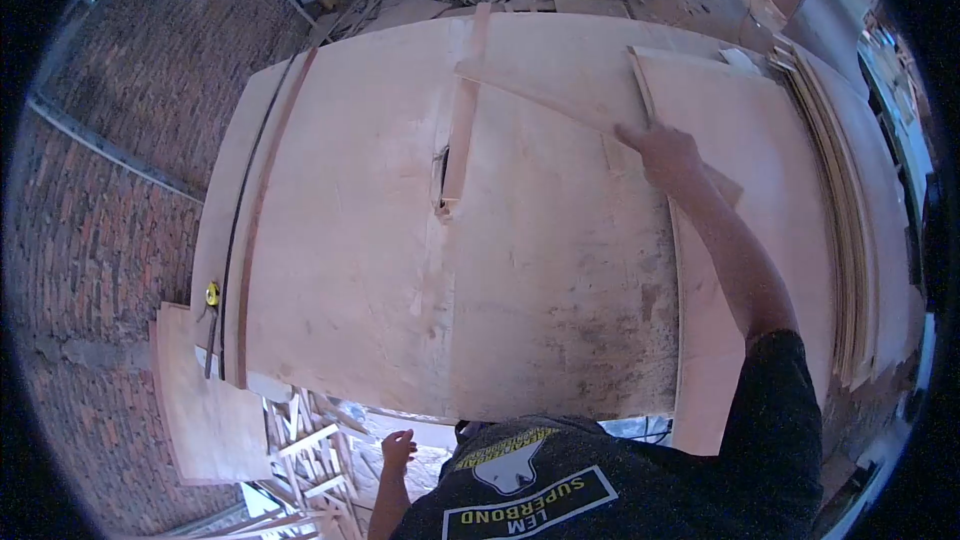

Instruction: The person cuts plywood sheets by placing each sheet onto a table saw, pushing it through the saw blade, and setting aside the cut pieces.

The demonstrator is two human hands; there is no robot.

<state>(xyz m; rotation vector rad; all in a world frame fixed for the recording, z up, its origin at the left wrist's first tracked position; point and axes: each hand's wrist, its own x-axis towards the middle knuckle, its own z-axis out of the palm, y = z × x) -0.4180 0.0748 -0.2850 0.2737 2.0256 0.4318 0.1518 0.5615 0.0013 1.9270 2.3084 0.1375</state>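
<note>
My right hand (668, 148) reaches out over the large wooden worktable (350, 210), its fingers closed round a thin wooden strip (545, 102). The strip slants across the tabletop, from near the middle to beyond my wrist on the right. Its far left end meets or overlaps another narrow wooden strip (466, 125), which lies along the seam of the table. Beside that strip's near end is a dark slot (442, 172) in the top. Low at my side, my left hand (398, 448) hangs off the table's near edge, fingers loosely bent and apart, with nothing visible in them.
Plywood sheets (745, 160) lie on the right, beside a stack of boards (835, 200). At the left edge are a long brown strip (268, 190), a yellow tape measure (212, 293) and a dark tool (210, 340). Wood offcuts (315, 455) litter the floor beside a brick wall (90, 270).
</note>
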